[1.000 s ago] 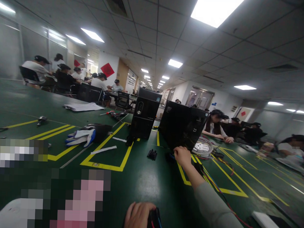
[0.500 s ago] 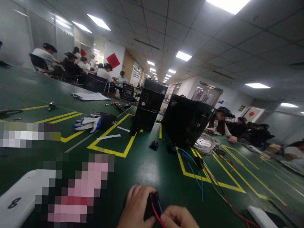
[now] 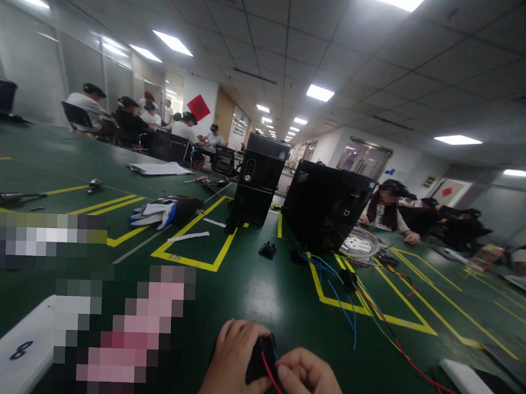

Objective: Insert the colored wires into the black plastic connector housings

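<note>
The block [image 3: 256,362] is black, and the left hand [image 3: 232,360] grips it from the side, covering a part of it. The red wire [image 3: 270,372] passes over its face, curving slightly downward. The blue wire [image 3: 275,353] shows only a short piece, close to the right hand [image 3: 311,377]; its ends are hidden.
</note>
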### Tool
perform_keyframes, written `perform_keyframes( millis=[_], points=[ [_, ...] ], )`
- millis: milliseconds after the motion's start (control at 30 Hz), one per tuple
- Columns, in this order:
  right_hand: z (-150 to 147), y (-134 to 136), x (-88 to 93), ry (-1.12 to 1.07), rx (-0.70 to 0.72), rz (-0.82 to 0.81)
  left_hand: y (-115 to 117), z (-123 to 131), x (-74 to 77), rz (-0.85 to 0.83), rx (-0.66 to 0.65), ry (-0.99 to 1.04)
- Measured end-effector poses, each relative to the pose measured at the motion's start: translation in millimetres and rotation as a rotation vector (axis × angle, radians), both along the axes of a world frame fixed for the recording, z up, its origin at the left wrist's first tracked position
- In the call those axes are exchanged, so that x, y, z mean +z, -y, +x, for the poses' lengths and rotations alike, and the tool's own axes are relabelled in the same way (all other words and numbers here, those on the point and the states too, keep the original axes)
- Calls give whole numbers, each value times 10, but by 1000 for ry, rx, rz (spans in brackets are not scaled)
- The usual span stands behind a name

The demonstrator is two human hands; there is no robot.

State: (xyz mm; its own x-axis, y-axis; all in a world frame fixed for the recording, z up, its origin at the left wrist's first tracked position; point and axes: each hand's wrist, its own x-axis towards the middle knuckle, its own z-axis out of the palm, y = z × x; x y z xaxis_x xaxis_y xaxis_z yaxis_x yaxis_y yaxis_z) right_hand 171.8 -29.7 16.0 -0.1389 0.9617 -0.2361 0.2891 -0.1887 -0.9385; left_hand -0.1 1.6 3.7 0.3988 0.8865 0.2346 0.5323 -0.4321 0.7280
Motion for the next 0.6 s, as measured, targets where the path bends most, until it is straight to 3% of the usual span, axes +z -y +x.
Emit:
perform_keyframes(
  millis=[233,500,600],
  points=[
    [129,6,83,-44,164,-105,8,-12,23,-28,-24,6],
    [189,-2,37,154,-14,176,13,-14,-9,-35,-14,35],
    [136,28,10,211,4,241,6,-20,-44,-27,-30,37]
  ],
)
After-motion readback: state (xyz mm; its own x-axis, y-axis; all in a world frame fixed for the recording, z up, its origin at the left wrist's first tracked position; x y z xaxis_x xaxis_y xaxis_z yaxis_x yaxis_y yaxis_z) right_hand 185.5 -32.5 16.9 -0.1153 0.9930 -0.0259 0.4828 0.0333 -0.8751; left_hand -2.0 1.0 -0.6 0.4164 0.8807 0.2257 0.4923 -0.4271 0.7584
